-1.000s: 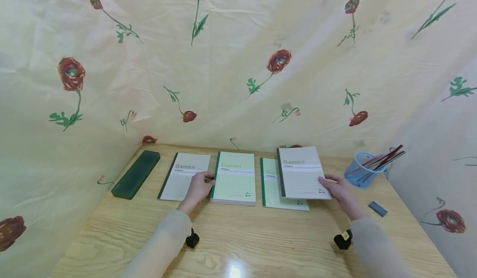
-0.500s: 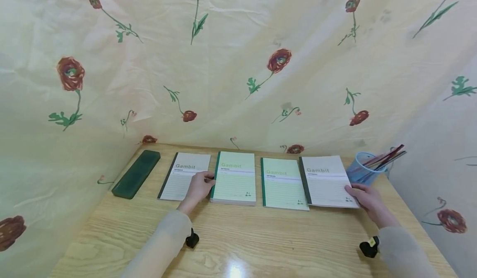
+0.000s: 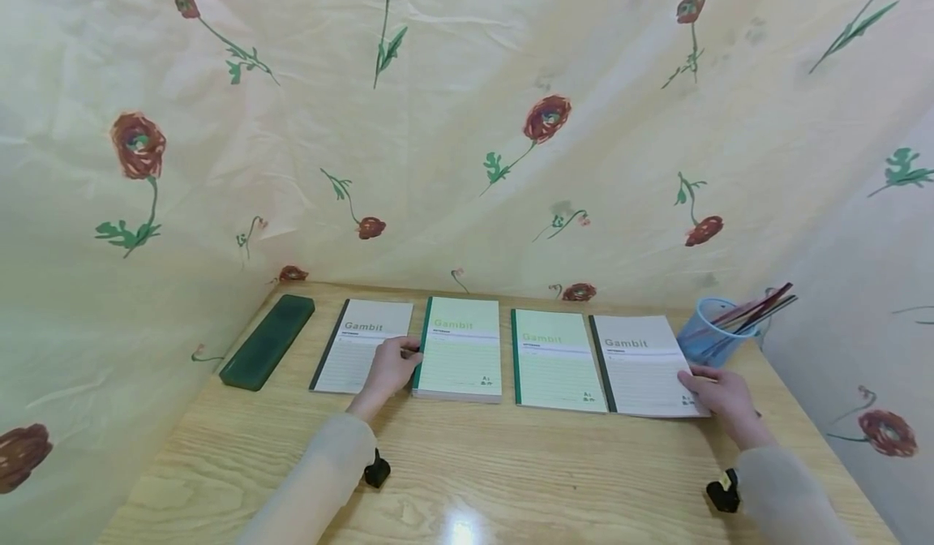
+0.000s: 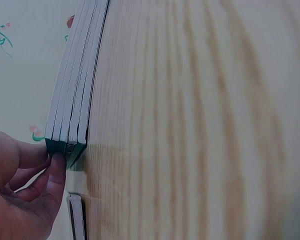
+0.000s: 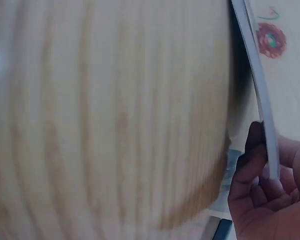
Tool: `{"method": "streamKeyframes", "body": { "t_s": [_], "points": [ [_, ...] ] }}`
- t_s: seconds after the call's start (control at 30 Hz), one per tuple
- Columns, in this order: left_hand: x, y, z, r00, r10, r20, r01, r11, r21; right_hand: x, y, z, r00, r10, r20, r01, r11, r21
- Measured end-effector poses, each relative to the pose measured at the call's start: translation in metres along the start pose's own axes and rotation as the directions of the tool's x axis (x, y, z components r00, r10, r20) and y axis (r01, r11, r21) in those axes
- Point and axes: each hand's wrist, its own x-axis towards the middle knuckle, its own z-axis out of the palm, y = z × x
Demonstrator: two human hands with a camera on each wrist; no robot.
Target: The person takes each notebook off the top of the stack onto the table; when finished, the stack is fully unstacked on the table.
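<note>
My right hand grips the lower right edge of a white notebook with a black spine, at the right end of the row. In the right wrist view, the fingers curl under this notebook, whose held edge is off the table. Just left of it lies a green-spined notebook. My left hand pinches the spine side of a stack of green-spined notebooks; the left wrist view shows several layers in this stack. Another black-spined notebook lies partly under the left hand's reach.
A dark green case lies at the table's left edge. A blue mesh pen cup with several pens stands behind the right hand. The wooden table meets a flowered cloth at the back and sides.
My right hand has carried the white notebook rightward and lowered it off the green-spined notebook, to a place beside it. The left hand has stayed at the stack.
</note>
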Motion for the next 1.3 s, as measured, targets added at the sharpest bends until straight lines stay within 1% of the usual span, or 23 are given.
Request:
{"method": "streamKeyframes", "body": {
  "t_s": [0.17,0.3,0.47,0.7,1.0,1.1,1.3],
  "points": [
    [0.000,0.000,0.000,1.000,-0.001,0.001,0.001,1.000,0.011,-0.001,-0.001,0.005,0.993,-0.043,-0.108,0.026,0.987,-0.156],
    [-0.001,0.003,-0.001,1.000,-0.014,0.001,0.014,1.000,0.014,-0.004,-0.002,0.007,0.985,-0.084,-0.152,0.047,0.972,-0.229],
    [-0.003,0.005,-0.002,1.000,-0.027,0.003,0.027,0.999,0.022,-0.007,-0.004,0.009,0.980,-0.108,-0.165,0.064,0.965,-0.255],
    [-0.002,0.004,-0.002,1.000,-0.023,0.004,0.022,1.000,0.021,-0.010,-0.008,0.011,0.970,-0.136,-0.201,0.070,0.950,-0.304],
    [-0.003,0.003,-0.002,1.000,-0.023,0.002,0.023,1.000,0.020,-0.010,-0.007,0.010,0.967,-0.151,-0.206,0.076,0.941,-0.330],
    [-0.002,0.003,-0.002,1.000,-0.021,0.002,0.021,0.999,0.024,-0.011,-0.007,0.010,0.966,-0.153,-0.208,0.077,0.941,-0.331],
    [-0.003,0.004,-0.002,1.000,-0.024,0.005,0.024,0.999,0.023,-0.014,-0.008,0.010,0.968,-0.129,-0.217,0.051,0.942,-0.333]
  ]
}}
